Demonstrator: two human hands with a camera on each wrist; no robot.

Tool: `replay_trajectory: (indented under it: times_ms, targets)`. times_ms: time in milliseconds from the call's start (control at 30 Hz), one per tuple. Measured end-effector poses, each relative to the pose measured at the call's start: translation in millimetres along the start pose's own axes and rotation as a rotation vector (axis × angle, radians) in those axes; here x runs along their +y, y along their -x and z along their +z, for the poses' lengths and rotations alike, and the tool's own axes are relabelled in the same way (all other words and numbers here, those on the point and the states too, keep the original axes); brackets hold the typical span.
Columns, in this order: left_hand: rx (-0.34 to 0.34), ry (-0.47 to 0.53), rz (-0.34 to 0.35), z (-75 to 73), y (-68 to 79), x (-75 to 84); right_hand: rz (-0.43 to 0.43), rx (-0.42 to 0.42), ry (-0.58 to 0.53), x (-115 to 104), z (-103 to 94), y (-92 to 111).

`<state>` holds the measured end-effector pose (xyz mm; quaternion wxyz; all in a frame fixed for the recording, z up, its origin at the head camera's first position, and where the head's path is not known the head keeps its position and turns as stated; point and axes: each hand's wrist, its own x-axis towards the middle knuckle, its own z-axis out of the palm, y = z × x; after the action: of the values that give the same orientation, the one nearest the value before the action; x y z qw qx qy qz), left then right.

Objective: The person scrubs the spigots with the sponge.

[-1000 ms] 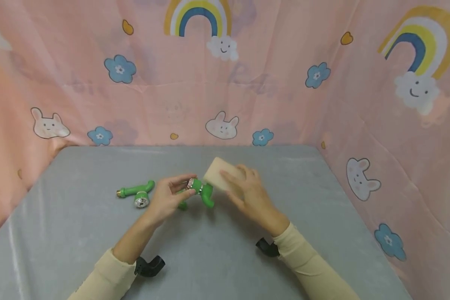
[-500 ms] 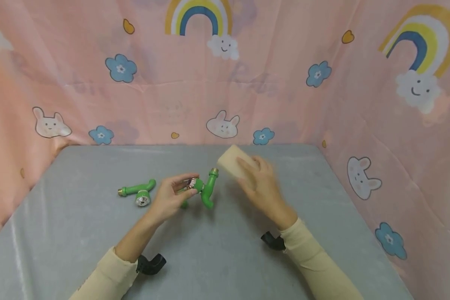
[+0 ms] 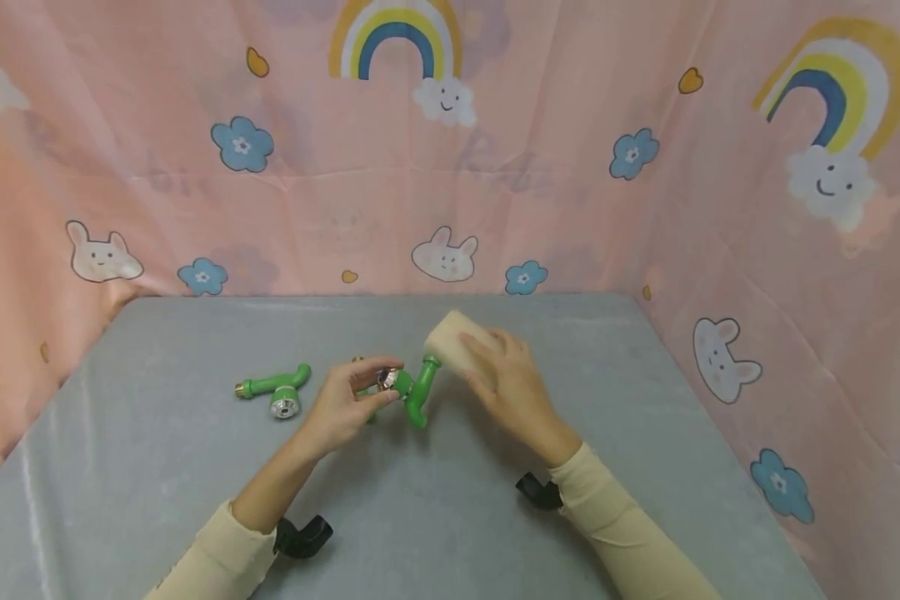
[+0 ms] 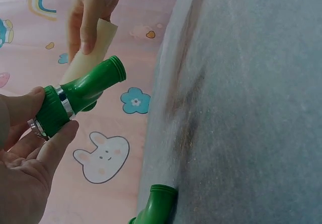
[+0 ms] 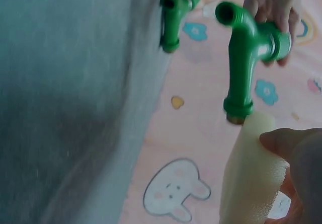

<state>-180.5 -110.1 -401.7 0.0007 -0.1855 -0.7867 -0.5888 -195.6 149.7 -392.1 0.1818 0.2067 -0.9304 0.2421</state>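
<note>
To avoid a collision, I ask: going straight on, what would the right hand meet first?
Probably the green tap in the left hand; the sponge in the right hand may be touching its end, though depth is unclear.

A curtained booth: pink rainbow-printed cloth (image 3: 555, 208) hangs behind and beside a grey table (image 3: 435, 517).

I can't make out any word, brand or number on my screens. Faint letter-like marks (image 3: 506, 171) show on the pink curtain (image 3: 390, 192), above the far edge of the table (image 3: 450, 517), too pale for me to read.
</note>
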Motion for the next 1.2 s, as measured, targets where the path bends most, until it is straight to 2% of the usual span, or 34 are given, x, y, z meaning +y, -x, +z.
replay_trajectory:
  times_ms: [233, 367, 533, 667, 867, 1000, 1200]
  targets:
    - [-0.048, -0.019, -0.003, -1.7, 1.8, 1.4, 0.058, 0.044, 0.026, 10, -8.2, -3]
    - [-0.051, -0.015, 0.002, -2.5, 3.2, 1.7, -0.004, 0.067, -0.037, 5, -9.5, -2]
    - [-0.037, 0.001, 0.023, -2.6, 1.5, 2.3, -0.111, 0.002, -0.05, -9, -6.5, 0]
    - [-0.014, 0.009, 0.024, -1.5, 0.4, 2.6, -0.102, -0.052, -0.033, -17, -3.1, 3]
    - [0.031, -0.018, 0.033, 0.5, -0.2, 4.5, -0.12, -0.055, 0.018, -23, 0.4, 5]
    - [0.053, -0.024, 0.044, 0.5, -1.1, 7.8, -0.134, -0.045, 0.046, -22, 3.6, 4]
    - [0.038, -0.073, 0.042, 2.4, 0.3, 7.1, -0.093, -0.056, 0.027, -10, 4.8, 2]
